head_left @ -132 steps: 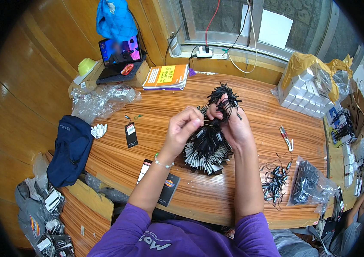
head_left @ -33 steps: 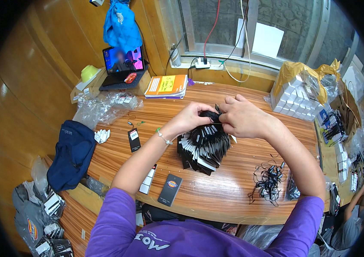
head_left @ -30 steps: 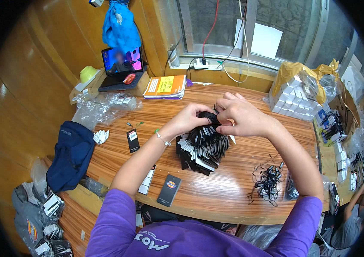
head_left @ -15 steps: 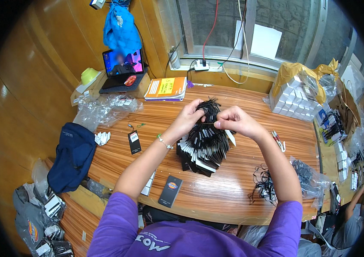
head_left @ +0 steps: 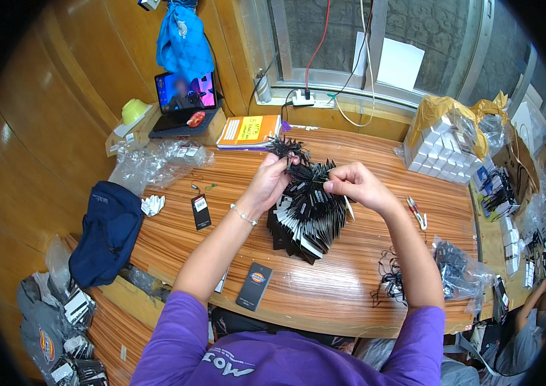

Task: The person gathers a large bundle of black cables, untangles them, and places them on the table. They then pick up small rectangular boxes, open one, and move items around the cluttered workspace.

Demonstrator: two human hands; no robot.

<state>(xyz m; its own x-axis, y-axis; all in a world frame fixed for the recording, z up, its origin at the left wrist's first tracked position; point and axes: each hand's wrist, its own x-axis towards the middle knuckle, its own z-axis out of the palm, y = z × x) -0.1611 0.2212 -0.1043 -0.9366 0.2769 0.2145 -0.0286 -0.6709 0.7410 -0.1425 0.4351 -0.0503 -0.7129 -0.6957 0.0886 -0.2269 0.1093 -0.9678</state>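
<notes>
A thick bundle of black and white hang tags (head_left: 311, 222) lies fanned out on the wooden table, its black strings gathered at the top. My left hand (head_left: 268, 185) is closed around the gathered hang tag strings (head_left: 289, 149), whose loose ends stick up past the fingers. On the bundle's right side, my right hand (head_left: 358, 186) pinches a thin tan strand against the strings; its full path is hidden among them. A single black hang tag (head_left: 201, 212) lies left of my left forearm. Closer to me rests a larger black card (head_left: 255, 287) with a small round emblem.
Small snips (head_left: 417, 213) and a plastic bag of black strings (head_left: 463, 267) lie to the right. Stacked white boxes (head_left: 443, 151) stand at the back right. A laptop (head_left: 186, 93), notebooks (head_left: 249, 132) and a navy cloth bag (head_left: 106, 235) line the left. A co-worker's arm (head_left: 538, 299) shows far right.
My left hand has shifted left and slightly down, drawing the string ends to the left. My right hand has barely moved. The tan strand stretched between my hands earlier now shows less.
</notes>
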